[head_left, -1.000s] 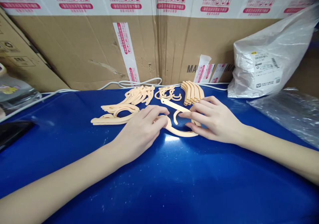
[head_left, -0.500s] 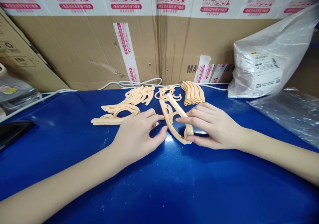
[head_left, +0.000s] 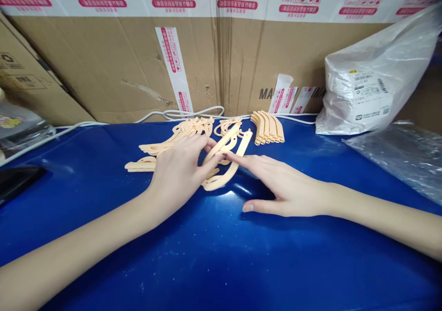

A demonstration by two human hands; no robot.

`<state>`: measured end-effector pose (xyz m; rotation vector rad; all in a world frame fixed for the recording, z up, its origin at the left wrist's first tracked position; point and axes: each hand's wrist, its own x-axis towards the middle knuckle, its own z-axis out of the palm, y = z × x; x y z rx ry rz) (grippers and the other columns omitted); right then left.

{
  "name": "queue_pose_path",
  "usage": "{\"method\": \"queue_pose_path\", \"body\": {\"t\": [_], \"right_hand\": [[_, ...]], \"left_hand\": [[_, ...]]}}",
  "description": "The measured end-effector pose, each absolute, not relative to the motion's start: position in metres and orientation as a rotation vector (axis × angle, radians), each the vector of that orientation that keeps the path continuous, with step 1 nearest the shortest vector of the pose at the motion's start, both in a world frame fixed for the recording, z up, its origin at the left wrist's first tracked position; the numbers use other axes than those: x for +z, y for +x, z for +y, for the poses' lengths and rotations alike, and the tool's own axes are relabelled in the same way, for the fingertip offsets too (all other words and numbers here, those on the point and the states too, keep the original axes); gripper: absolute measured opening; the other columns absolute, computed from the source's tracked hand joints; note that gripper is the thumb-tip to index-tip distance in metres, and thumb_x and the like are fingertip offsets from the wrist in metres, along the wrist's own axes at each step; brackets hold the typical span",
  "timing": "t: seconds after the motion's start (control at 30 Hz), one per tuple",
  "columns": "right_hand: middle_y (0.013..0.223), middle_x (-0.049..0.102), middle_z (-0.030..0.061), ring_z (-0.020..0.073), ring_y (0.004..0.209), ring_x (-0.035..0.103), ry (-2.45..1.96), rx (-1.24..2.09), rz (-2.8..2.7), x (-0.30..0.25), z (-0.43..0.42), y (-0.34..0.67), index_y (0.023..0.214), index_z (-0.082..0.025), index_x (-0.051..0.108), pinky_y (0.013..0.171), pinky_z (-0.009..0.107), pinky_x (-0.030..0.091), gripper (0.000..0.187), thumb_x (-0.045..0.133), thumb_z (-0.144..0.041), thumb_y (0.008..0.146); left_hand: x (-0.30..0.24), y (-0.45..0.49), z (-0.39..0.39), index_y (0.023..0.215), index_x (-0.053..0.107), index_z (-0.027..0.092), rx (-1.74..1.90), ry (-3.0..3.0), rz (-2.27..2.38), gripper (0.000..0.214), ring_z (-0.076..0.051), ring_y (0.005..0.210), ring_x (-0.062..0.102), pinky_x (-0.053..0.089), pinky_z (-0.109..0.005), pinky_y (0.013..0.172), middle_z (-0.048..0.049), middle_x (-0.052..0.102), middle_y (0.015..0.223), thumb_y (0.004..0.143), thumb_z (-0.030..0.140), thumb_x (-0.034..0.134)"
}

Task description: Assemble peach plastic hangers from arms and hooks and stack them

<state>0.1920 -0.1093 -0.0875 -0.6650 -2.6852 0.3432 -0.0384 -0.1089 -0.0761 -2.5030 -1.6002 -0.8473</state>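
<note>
Between my hands is a peach-coloured plastic folding clothes hanger (head_left: 230, 175), its two arms folded upward into a narrow V. My left hand (head_left: 179, 166) is closed on its left arm, thumb and fingers pinching it. My right hand (head_left: 285, 184) has its fingers stretched out and thumb spread, with the index fingertip at the hanger's middle. Folded hangers (head_left: 141, 166) of the same colour lie partly hidden behind my left hand. Farther back are a pile of loose curved pieces (head_left: 193, 127), some hook pieces (head_left: 226, 126) and a neat stack of curved arms (head_left: 267, 127).
The blue tabletop (head_left: 214, 255) is shiny. A large cardboard box (head_left: 120, 62) forms the back wall, with a white cable (head_left: 152, 116) along its foot. At right are a white plastic parcel bag (head_left: 359, 90) and clear film (head_left: 400, 154); a black object (head_left: 20, 182) lies left.
The hanger has swung over and shifted left, from my right hand's grip into my left hand's. My right thumb and fingers have let go and spread apart.
</note>
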Motion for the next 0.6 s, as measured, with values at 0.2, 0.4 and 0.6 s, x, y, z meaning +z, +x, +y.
{"method": "queue_pose_path", "body": {"t": [0.2, 0.4, 0.6], "right_hand": [[0.133, 0.055, 0.0163, 0.0272, 0.118, 0.055, -0.772, 0.403, -2.621, -0.093, -0.102, 0.191, 0.150, -0.015, 0.014, 0.097, 0.045, 0.044, 0.077, 0.053, -0.047, 0.092], [0.095, 0.065, 0.0032, 0.0187, 0.092, 0.061, -0.850, 0.381, -2.456, -0.095, -0.100, 0.193, 0.131, -0.017, 0.034, 0.085, 0.036, 0.047, 0.048, 0.057, -0.030, 0.091], [0.095, 0.065, 0.0038, 0.0189, 0.093, 0.061, -0.844, 0.323, -2.510, -0.089, -0.095, 0.204, 0.127, -0.019, 0.040, 0.086, 0.037, 0.047, 0.036, 0.052, -0.022, 0.093]], "left_hand": [[-0.073, -0.043, -0.107, 0.093, 0.068, 0.021, -0.723, -2.327, -1.394, 0.019, -0.023, 0.085, 0.059, 0.036, -0.030, 0.060, -0.0026, 0.069, 0.084, 0.093, 0.036, 0.056], [-0.072, -0.042, -0.106, 0.098, 0.071, 0.023, -0.672, -2.306, -1.295, 0.020, -0.023, 0.083, 0.056, 0.036, -0.029, 0.059, -0.0024, 0.070, 0.088, 0.093, 0.035, 0.056], [-0.072, -0.047, -0.103, 0.104, 0.071, 0.019, -0.618, -2.398, -1.265, 0.026, -0.024, 0.086, 0.054, 0.041, -0.033, 0.069, -0.0062, 0.070, 0.092, 0.095, 0.034, 0.051]]}}
